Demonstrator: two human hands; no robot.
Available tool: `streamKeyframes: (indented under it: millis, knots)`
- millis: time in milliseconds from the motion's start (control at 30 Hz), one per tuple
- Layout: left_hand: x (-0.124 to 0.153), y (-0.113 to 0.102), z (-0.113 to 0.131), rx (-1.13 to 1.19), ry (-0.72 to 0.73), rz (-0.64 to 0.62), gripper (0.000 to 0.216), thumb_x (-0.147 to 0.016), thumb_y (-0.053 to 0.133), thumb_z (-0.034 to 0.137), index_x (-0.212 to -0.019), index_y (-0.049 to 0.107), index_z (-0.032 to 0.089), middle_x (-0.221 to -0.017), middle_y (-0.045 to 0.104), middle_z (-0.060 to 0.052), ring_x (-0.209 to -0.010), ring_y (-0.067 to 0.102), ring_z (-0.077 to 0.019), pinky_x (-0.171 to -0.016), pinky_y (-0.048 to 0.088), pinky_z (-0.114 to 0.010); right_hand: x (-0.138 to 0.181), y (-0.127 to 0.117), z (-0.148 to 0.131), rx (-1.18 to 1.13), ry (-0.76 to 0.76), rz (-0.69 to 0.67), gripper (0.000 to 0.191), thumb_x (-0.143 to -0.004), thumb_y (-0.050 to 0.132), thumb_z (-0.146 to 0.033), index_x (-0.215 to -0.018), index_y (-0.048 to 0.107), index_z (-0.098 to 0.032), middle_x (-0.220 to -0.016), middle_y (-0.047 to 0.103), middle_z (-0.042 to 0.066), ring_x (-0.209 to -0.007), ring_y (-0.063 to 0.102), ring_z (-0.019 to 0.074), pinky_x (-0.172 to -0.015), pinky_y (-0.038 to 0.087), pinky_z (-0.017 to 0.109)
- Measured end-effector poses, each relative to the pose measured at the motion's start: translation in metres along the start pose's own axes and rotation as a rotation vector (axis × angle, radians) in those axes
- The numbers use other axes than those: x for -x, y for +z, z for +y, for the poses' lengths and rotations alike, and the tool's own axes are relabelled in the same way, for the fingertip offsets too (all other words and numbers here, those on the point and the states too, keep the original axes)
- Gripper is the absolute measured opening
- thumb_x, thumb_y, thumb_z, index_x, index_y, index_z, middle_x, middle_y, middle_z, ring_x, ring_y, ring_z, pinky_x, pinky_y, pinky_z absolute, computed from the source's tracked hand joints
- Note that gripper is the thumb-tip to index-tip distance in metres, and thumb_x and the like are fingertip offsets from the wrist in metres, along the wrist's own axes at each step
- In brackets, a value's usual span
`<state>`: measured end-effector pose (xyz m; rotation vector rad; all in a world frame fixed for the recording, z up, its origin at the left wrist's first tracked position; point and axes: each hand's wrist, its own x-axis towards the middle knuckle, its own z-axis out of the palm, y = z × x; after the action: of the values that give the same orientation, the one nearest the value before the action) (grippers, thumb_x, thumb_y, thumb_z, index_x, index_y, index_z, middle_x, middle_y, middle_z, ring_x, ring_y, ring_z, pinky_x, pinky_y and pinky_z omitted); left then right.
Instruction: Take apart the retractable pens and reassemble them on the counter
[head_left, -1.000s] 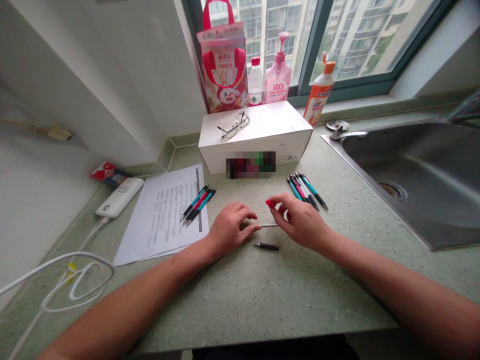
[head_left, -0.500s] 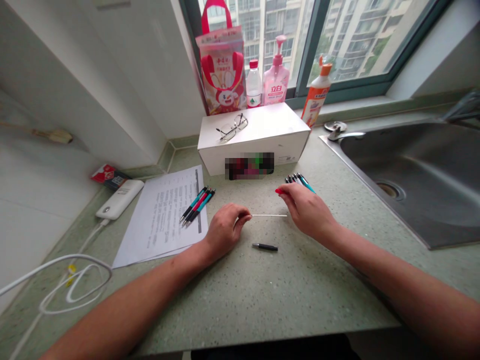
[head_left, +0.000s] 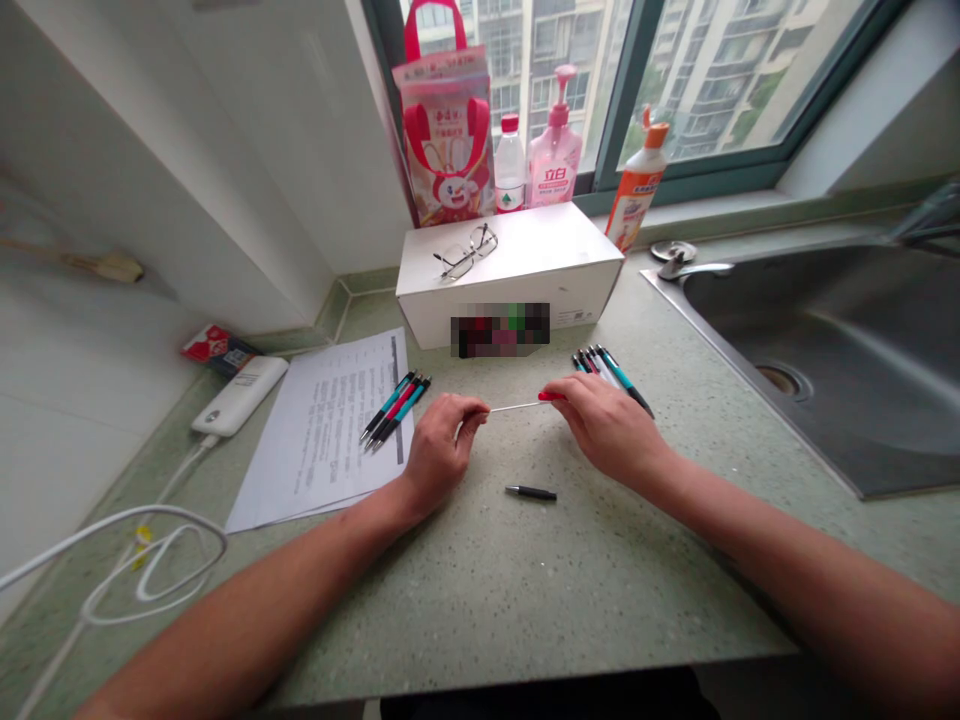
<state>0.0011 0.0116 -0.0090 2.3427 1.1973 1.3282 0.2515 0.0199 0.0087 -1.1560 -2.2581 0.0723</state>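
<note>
My left hand (head_left: 442,440) is closed, its thumb and fingertips pinching one end of a thin white pen refill (head_left: 514,406). The refill runs across to a red pen barrel (head_left: 551,397) in my right hand (head_left: 615,425), its far end meeting the barrel's tip. Most of the barrel is hidden by my right fingers. Below and between the hands, a black pen grip section (head_left: 532,493) with a silver tip lies on the counter. Several pens (head_left: 619,375) lie side by side just beyond my right hand. More pens (head_left: 395,412) rest on printed paper to the left.
A white box (head_left: 517,255) with glasses (head_left: 469,252) on top stands at the back. Bottles and a pink bag (head_left: 448,150) are behind it. The sink (head_left: 825,350) is on the right. A white power bank (head_left: 240,397) and cable (head_left: 150,600) lie left of the printed sheets (head_left: 315,440).
My left hand has lifted the refill slightly away from me and left. My right hand has shifted left, bringing the red barrel's end to the refill's free end.
</note>
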Motion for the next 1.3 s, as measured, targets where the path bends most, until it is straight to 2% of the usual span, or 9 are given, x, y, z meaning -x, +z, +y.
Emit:
streamKeyframes:
  millis: [233, 433, 567, 667, 800, 867, 1067, 1200, 1300]
  knots:
    - [0.000, -0.002, 0.002, -0.013, -0.005, 0.112, 0.006, -0.098, 0.056, 0.015, -0.098, 0.062, 0.019, -0.082, 0.064, -0.001, -0.077, 0.060, -0.0152, -0.074, 0.050, -0.030, 0.000, -0.002, 0.001, 0.038, 0.009, 0.016, 0.026, -0.105, 0.039, -0.028, -0.107, 0.063, -0.016, -0.097, 0.070, 0.011, -0.089, 0.064, 0.0240, -0.077, 0.049, 0.038]
    - [0.000, -0.001, 0.001, -0.020, -0.009, 0.047, 0.006, -0.098, 0.057, 0.016, -0.097, 0.062, 0.019, -0.083, 0.066, -0.002, -0.078, 0.061, -0.0160, -0.074, 0.050, -0.030, 0.001, -0.001, -0.001, 0.016, -0.031, -0.019, 0.026, -0.104, 0.040, -0.026, -0.109, 0.065, -0.016, -0.098, 0.070, 0.012, -0.089, 0.064, 0.0235, -0.077, 0.050, 0.038]
    - [0.001, 0.000, 0.003, -0.003, 0.019, -0.034, 0.006, -0.098, 0.058, 0.021, -0.101, 0.063, 0.020, -0.086, 0.068, -0.002, -0.081, 0.062, -0.0171, -0.077, 0.051, -0.032, 0.002, -0.002, -0.005, -0.004, -0.067, -0.142, 0.038, -0.099, 0.038, -0.011, -0.131, 0.059, -0.017, -0.108, 0.069, 0.012, -0.094, 0.065, 0.0228, -0.077, 0.052, 0.036]
    - [0.001, -0.001, 0.006, -0.047, 0.018, 0.016, 0.030, -0.096, 0.062, 0.030, -0.124, 0.056, 0.021, -0.109, 0.067, -0.008, -0.101, 0.062, -0.0223, -0.092, 0.051, -0.041, 0.003, -0.003, -0.008, -0.017, -0.045, -0.197, 0.053, -0.095, 0.036, -0.004, -0.142, 0.052, -0.021, -0.113, 0.068, 0.011, -0.089, 0.066, 0.0207, -0.073, 0.052, 0.034]
    - [0.001, -0.007, 0.012, -0.097, 0.098, 0.107, 0.046, -0.093, 0.066, 0.029, -0.135, 0.048, 0.020, -0.125, 0.060, -0.012, -0.117, 0.057, -0.0253, -0.101, 0.047, -0.044, 0.004, -0.002, -0.008, -0.089, 0.050, -0.117, 0.040, -0.097, 0.037, -0.012, -0.132, 0.056, -0.017, -0.113, 0.067, 0.012, -0.084, 0.068, 0.0199, -0.072, 0.053, 0.035]
    - [0.001, -0.008, 0.015, -0.070, 0.195, 0.034, 0.037, -0.092, 0.067, 0.026, -0.126, 0.053, 0.021, -0.117, 0.064, -0.010, -0.109, 0.060, -0.0235, -0.097, 0.049, -0.041, 0.004, -0.001, -0.008, -0.140, 0.096, -0.055, 0.036, -0.100, 0.037, -0.018, -0.132, 0.053, -0.015, -0.111, 0.068, 0.013, -0.083, 0.069, 0.0205, -0.072, 0.055, 0.035]
    - [0.000, -0.001, 0.018, -0.074, 0.479, -0.499, 0.034, -0.089, 0.068, 0.050, -0.106, 0.064, 0.021, -0.117, 0.070, -0.010, -0.110, 0.063, -0.0283, -0.095, 0.048, -0.044, 0.004, -0.001, -0.008, -0.166, 0.047, -0.014, 0.046, -0.100, 0.037, -0.017, -0.146, 0.044, -0.021, -0.114, 0.067, 0.011, -0.085, 0.069, 0.0186, -0.075, 0.054, 0.033]
    - [0.001, 0.002, 0.017, -0.066, 0.449, -0.474, 0.010, -0.095, 0.063, 0.032, -0.099, 0.066, 0.022, -0.115, 0.072, -0.008, -0.109, 0.066, -0.0258, -0.094, 0.050, -0.043, 0.003, -0.004, -0.008, -0.155, 0.030, -0.030, 0.040, -0.101, 0.036, -0.016, -0.137, 0.055, -0.022, -0.114, 0.066, 0.010, -0.088, 0.068, 0.0178, -0.076, 0.054, 0.032]
    - [0.002, 0.001, 0.014, 0.014, 0.239, -0.293, 0.008, -0.097, 0.059, 0.024, -0.101, 0.064, 0.020, -0.101, 0.074, -0.008, -0.096, 0.069, -0.0217, -0.087, 0.054, -0.038, 0.003, -0.006, -0.007, -0.133, 0.036, -0.027, 0.038, -0.101, 0.037, -0.017, -0.133, 0.059, -0.021, -0.116, 0.066, 0.011, -0.089, 0.068, 0.0189, -0.076, 0.055, 0.033]
